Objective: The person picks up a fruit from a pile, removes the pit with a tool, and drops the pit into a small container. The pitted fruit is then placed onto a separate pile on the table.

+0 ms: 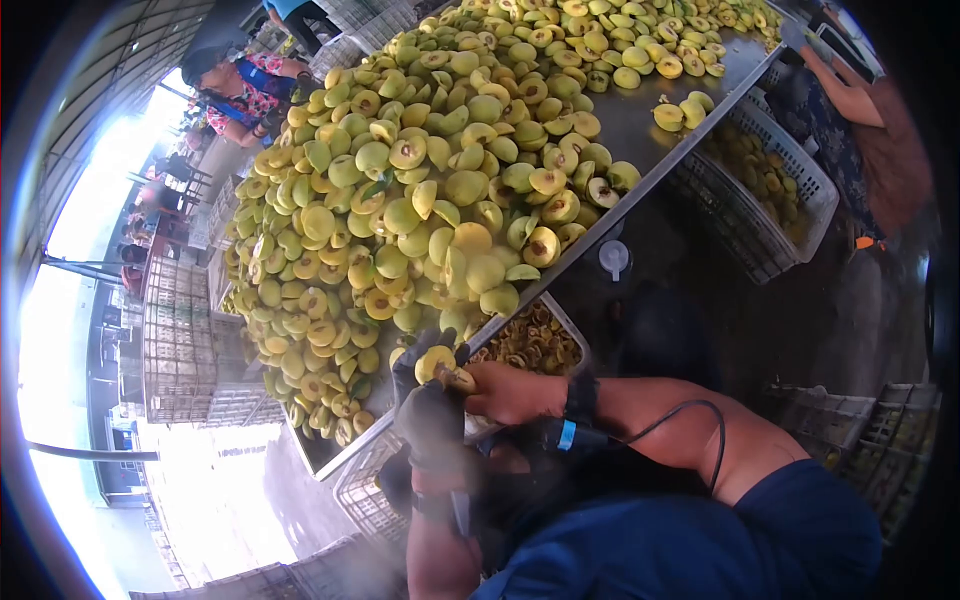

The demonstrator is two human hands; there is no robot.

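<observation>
My left hand (pixel 432 425) wears a grey glove and is closed around a halved yellow-green stone fruit (pixel 434 364), its cut face showing. Bare and closed, my right hand (pixel 505 392) meets the fruit from the right. Its fingertips pinch a small yellowish-brown thing (pixel 459 380), too small to name. Both hands are at the near edge of a metal table (pixel 640 190). Just beyond them lies a large heap of halved yellow-green fruit (pixel 400 220), some with brown pit hollows facing up.
Below the table edge is a crate of brown scraps (pixel 535 340). A white crate (pixel 370 495) stands under the near corner. At the right, another person (pixel 860 130) is beside a crate of fruit (pixel 770 180). A person in a floral top (pixel 240 100) stands across the table.
</observation>
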